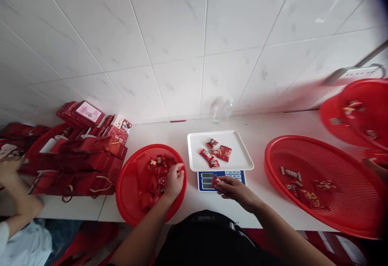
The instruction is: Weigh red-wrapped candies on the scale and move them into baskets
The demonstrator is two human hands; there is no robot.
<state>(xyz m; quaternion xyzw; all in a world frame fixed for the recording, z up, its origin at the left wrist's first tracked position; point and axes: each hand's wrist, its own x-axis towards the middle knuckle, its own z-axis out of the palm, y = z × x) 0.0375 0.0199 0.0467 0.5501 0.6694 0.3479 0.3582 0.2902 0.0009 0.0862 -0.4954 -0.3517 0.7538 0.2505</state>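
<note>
A white scale (221, 177) stands on the counter with several red wrapped candies (216, 154) on its pan. My right hand (232, 188) hovers in front of the scale's display, fingers pinched on one red candy (214, 181). My left hand (175, 179) reaches into a small red basket (130, 185) holding several red candies (156, 179); its fingers are curled at the basket's right rim, and what they hold is hidden.
A large red basket (348, 213) with a few candies lies at the right, more red baskets (357, 112) beyond it. Red gift bags and boxes (85, 153) pile up at the left. Another person's hand (12, 177) works at the far left edge.
</note>
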